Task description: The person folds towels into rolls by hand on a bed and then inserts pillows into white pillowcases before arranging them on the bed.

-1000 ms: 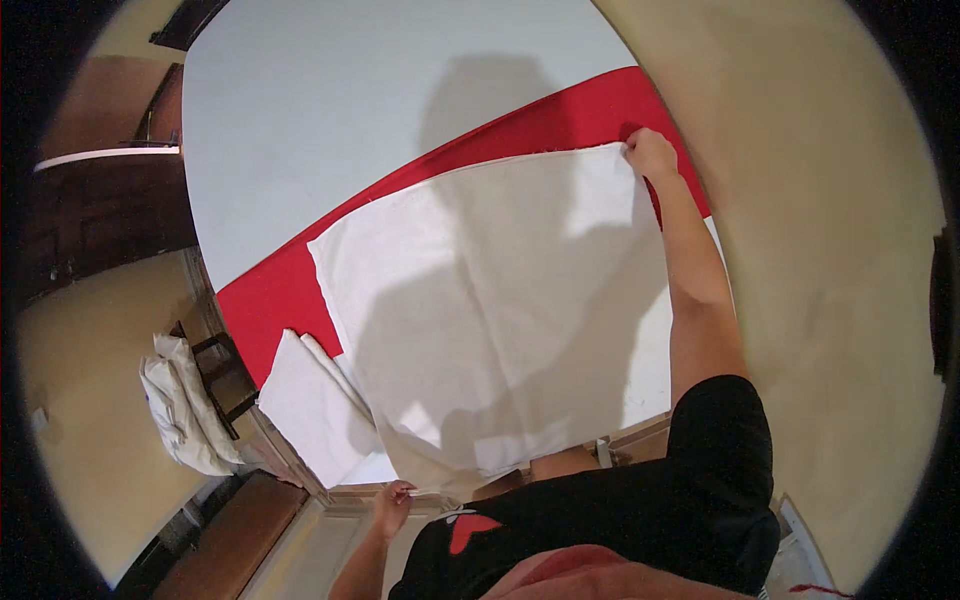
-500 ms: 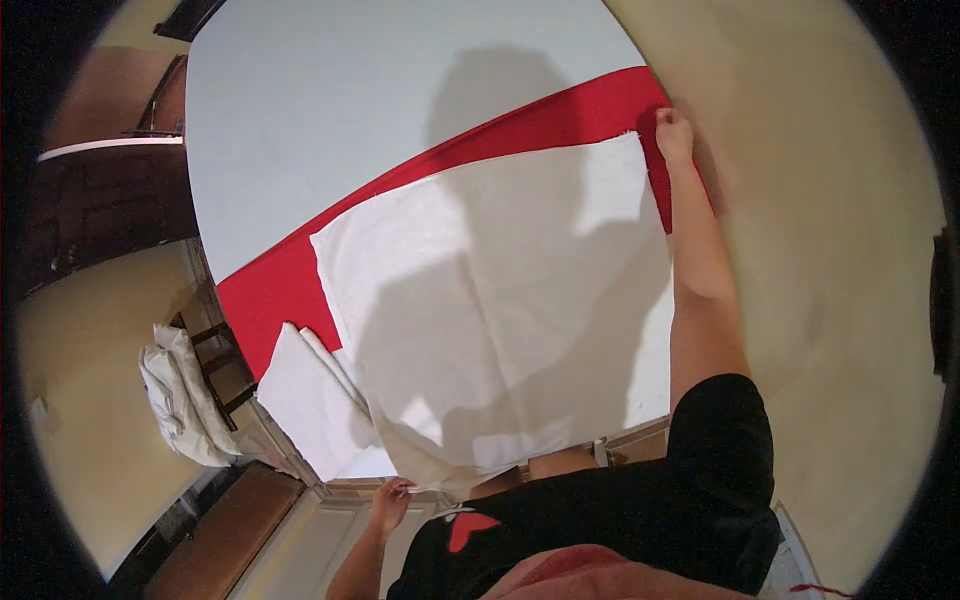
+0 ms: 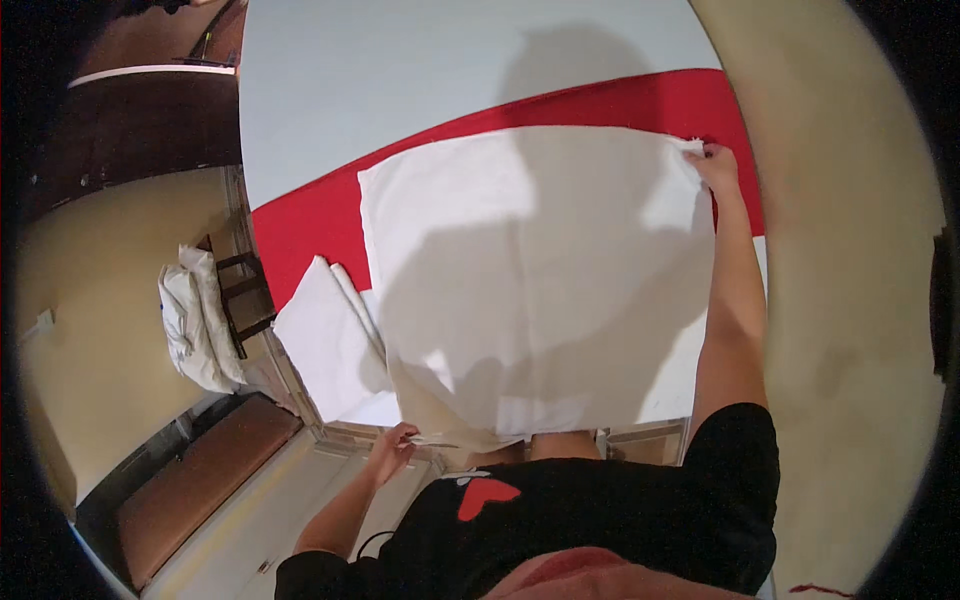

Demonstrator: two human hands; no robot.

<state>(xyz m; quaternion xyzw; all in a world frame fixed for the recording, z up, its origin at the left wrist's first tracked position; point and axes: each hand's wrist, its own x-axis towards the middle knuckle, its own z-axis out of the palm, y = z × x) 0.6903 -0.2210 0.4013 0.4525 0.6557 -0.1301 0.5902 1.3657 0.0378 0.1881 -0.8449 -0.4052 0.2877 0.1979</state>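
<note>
Head view: white cloth (image 3: 540,280), probably a pillowcase, lies spread over the red band (image 3: 320,215) that crosses the pale bed (image 3: 400,80), and I take that band as my mark. My right hand (image 3: 715,165) reaches to the cloth's far corner, just at the band's near edge, fingers pinched together on the fabric. My left hand (image 3: 392,450) is on the near side of the band, at the bed's foot, closed on the near hem of the same cloth; the grip there is partly hidden, so I judge it a pinch rather than a fist.

To do this well, I think I should keep both pinches right at the corners and draw them apart evenly, so the cloth goes taut and flat without skewing. Its far edge looks roughly parallel to the band, which makes a handy line to square against. Two folded white pieces (image 3: 325,345) lie near the band on my left side; I should keep the cloth from dragging over them.
</note>
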